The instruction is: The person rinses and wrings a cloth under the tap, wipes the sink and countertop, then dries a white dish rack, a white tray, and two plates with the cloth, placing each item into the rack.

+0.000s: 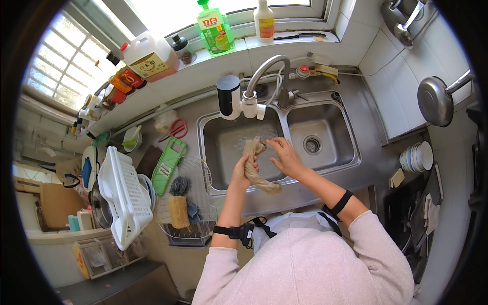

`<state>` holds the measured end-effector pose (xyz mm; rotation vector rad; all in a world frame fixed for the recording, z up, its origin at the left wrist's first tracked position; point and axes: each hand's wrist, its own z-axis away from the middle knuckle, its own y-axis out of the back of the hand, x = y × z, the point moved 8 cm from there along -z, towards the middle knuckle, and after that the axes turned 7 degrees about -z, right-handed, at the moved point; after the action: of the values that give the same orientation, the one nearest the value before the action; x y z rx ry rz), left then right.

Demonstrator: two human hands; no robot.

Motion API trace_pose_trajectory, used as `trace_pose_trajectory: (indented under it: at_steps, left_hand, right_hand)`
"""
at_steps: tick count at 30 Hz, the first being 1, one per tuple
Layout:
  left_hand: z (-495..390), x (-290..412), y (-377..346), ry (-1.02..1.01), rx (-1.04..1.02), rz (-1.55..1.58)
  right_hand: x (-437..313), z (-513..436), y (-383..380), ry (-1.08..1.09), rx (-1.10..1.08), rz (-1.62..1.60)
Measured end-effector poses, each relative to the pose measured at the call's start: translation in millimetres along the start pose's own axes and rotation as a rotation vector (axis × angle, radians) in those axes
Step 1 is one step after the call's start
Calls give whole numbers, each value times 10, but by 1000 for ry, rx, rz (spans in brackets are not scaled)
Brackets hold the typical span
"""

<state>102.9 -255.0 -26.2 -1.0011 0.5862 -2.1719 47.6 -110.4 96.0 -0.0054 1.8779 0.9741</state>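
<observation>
My left hand [244,169] is closed around a twisted, wet-looking beige cloth [252,164] above the near part of the large left sink basin [228,139]. One end of the cloth hangs towards the counter's front edge. At the cloth's upper right is my right hand [286,155], its fingers apart and holding nothing; whether a fingertip touches the cloth is hard to tell. A curved metal faucet [282,76] with a white and black attachment [229,97] stands behind the basin. The smaller right basin [324,133] has a round drain.
Left of the sink are a wire rack [204,213] with a loofah [178,213] and dark scrubber [180,186], a green grater [167,166], red-handled scissors [178,129] and a white plastic basket [127,198]. Bottles, including green detergent [215,30], line the sill. Stacked bowls [417,156] stand at right.
</observation>
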Motion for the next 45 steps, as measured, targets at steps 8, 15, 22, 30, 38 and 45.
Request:
trace_pose_trajectory:
  at_steps: [8,15,22,30,38,45]
  left_hand:
    - [438,27,-790,204,-356,4]
    - [403,350,-802,-49,-26,-918]
    - [256,646,-591,-624,358,-1660]
    - [376,687,-713,-743,407,-1923]
    - [407,694,-798,-942,303,-2005]
    - [376,663,-773,-1029,226,-2035]
  right_hand:
    - [-270,-281,28,414,-16,241]
    - [-199,-538,-94,482,-165,381]
    - [-131,-712,-366,184,-491,522]
    - [141,-660,-523,-15,-544,246]
    - [417,-499,-707,-164,-540,-308]
    - [350,-164,-786,-677,-579,-741]
